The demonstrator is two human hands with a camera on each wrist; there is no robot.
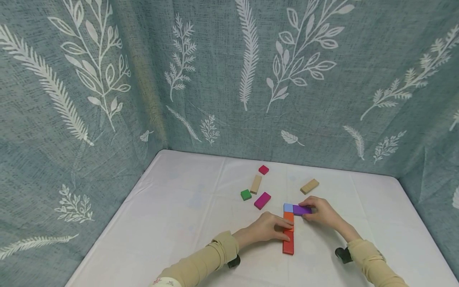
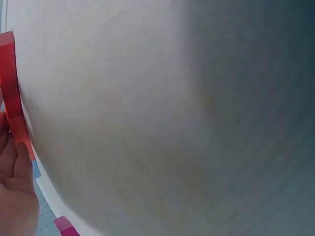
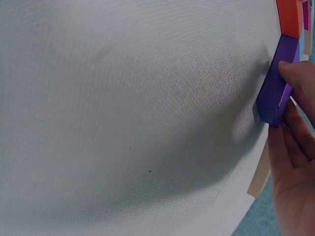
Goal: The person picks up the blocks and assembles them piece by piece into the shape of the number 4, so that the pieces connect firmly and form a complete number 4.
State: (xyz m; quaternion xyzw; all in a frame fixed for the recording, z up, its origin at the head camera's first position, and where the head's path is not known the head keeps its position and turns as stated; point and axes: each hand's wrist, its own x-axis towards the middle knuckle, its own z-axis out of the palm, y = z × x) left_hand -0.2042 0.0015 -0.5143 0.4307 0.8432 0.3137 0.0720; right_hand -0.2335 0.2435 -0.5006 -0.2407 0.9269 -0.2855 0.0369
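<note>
The teal curtain (image 1: 222, 71) is the biggest thing before me, printed with white leaves and sprigs and hanging behind and along the sides of the white tablecloth (image 1: 186, 199). My tan sleeves (image 1: 201, 263) come in from the bottom edge, a dark round device (image 1: 234, 261) under the left cuff and a black one (image 1: 343, 255) by the right.

My left hand (image 1: 263, 228) reaches over from the left, fingers bent onto the orange block (image 1: 288, 216) and thumb on the red block (image 1: 288, 248); whether it pinches them or just rests there, I cannot tell. My right hand (image 1: 322, 213) pinches the purple block (image 1: 299, 210) across its width, thumb on the near side. The red block lies nearest me and the orange one continues straight on from it, end to end (my left wrist view catches only their edge).

Beyond them, two plain wooden blocks lie flat, one (image 1: 256, 184) slanting away on the left, the other (image 1: 310, 186) past my right hand. The magenta block (image 1: 262, 201) sits between my left hand and the first of these.

Smallest are the square-looking pieces: the green block (image 1: 246, 195) beside that left wooden one, the crimson block (image 1: 263, 170) farthest off, and the light blue block (image 1: 288, 207), which caps the orange one's far end and meets the purple block's left end.
</note>
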